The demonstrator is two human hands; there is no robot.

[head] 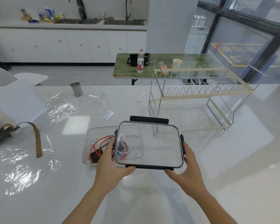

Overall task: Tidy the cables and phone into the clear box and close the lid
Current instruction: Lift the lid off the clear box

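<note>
Seen from above, two bare forearms reach forward from the near edge over a glossy white table (217,159); together they hold a clear lid (152,146) with a black rim and black latches, raised and tilted slightly toward the viewer. The left hand (111,165) grips the lid's near left corner; its thumb lies along the near edge under the rim, and its fingers curl up the left side beside the left latch. The right hand (187,167) grips the near right corner in mirror fashion; the thumb points left along the near edge, the fingers wrap up the right side by the right latch. Both wrists are nearly straight, the elbows out of sight below.

The clear box (89,143) sits on the table to the left of the lid and partly behind it; the lid covers only the box's right part and is not seated on it. Inside the box lie a coiled red cable (97,143), a white cable (128,143) seen through the lid, and a dark flat object (94,156) that may be the phone; I cannot tell for certain.

Farther right stands a wire dish rack (200,94); on the far left a small metal cup (77,88) stands upright; crinkled clear plastic film (61,107) and a brown strap (37,139) lie to the left.
</note>
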